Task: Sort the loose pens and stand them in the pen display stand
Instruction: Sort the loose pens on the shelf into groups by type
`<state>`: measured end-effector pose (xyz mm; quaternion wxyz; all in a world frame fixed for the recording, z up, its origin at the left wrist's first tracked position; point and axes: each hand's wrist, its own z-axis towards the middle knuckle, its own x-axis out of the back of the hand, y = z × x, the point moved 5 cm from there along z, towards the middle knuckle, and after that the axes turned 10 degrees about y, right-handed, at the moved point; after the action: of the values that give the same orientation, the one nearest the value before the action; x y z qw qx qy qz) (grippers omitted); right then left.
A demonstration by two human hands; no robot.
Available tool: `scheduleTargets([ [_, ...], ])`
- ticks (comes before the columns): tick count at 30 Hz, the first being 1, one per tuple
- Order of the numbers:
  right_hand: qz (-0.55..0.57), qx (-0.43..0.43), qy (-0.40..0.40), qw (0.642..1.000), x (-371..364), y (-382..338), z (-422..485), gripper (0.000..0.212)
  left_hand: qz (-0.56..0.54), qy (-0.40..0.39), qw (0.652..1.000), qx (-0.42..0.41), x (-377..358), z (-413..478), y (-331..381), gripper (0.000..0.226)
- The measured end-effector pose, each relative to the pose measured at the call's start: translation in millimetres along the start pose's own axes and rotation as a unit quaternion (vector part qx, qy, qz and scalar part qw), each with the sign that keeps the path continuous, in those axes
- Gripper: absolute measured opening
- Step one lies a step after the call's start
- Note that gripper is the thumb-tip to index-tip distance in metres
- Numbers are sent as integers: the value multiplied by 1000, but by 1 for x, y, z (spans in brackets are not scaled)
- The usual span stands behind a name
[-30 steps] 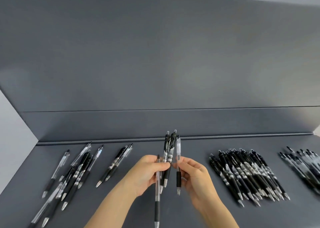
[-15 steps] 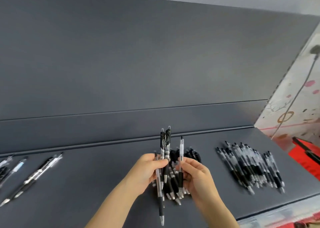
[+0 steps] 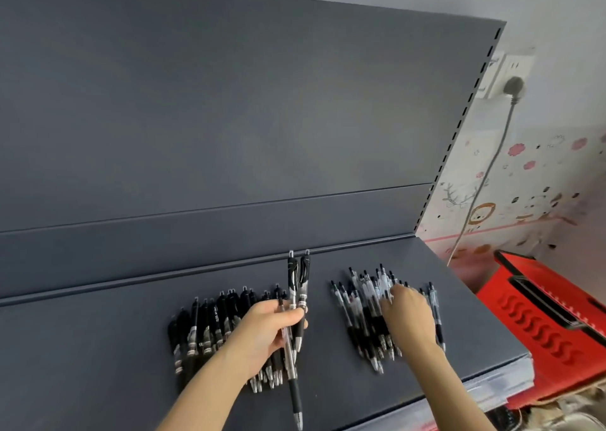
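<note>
Left hand (image 3: 269, 329) up over left pile (image 3: 210, 325), forearm angled in from below, grip pinching a few pens (image 3: 296, 286) upright, tips down. Right hand (image 3: 408, 315) reaches palm-down onto right pile (image 3: 364, 296) on shelf (image 3: 98, 348); its grip is blurred, can't tell.

Setting: a shop. Dark grey metal display shelf (image 3: 98, 348) under left hand (image 3: 265, 335) and right hand (image 3: 406, 319); slotted grey upright (image 3: 459, 128) beyond, red plastic shopping basket (image 3: 541, 315) right of the right hand.

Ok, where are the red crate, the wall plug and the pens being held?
red crate (image 3: 528, 315), head view, slotted side
wall plug (image 3: 514, 86), head view, grey body
held pens (image 3: 304, 271), head view, black clips
</note>
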<state>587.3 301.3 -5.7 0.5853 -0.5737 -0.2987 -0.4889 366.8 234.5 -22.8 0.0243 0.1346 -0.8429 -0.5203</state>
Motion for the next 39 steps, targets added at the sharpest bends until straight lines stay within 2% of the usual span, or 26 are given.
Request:
scheduleTargets([
  [3, -19, 12, -3, 1000, -3, 3, 4, 19, -7, 0, 1000, 3, -9, 5, 0, 8],
  [9, -9, 14, -12, 1000, 1, 7, 3, 14, -11, -2, 1000, 8, -25, 10, 3, 11],
  [11, 21, 16, 3, 1000, 4, 4, 0, 19, -17, -4, 1000, 5, -28, 11, 6, 12],
  [13, 105, 22, 31, 994, 9, -6, -9, 21, -38, -8, 999, 5, -32, 10, 8, 11],
  [15, 208, 32, -4, 978, 9, -22, -26, 19, -72, -7, 997, 9, -35, 10, 11, 9],
  [18, 315, 30, -138, 938, 1, -48, -56, 30, -119, 1, 993, 6, -35, 11, 17, 10],
  [20, 374, -1, -218, 901, -3, -58, -68, 19, -128, 6, 992, -2, -33, 9, 22, 9],
  [23, 406, -36, -286, 867, -8, -65, -73, 9, -139, 27, 990, -11, -24, 6, 29, 9],
  [26, 405, -21, -339, 849, -6, -68, -74, 14, -177, 85, 980, -27, 3, 12, 40, 10],
  [29, 468, -27, -353, 810, 0, -73, -71, 19, -124, 135, 982, -45, 33, 17, 44, 10],
  [32, 555, -76, -340, 756, 0, -84, -64, 18, -31, 115, 992, -32, 40, 10, 34, 15],
  [36, 570, -95, -317, 752, -9, -100, -61, 15, -18, 23, 999, -15, 26, -6, 22, 19],
  [39, 579, -100, -314, 746, -16, -107, -63, 12, -25, -7, 1000, -18, 20, -16, 19, 17],
])
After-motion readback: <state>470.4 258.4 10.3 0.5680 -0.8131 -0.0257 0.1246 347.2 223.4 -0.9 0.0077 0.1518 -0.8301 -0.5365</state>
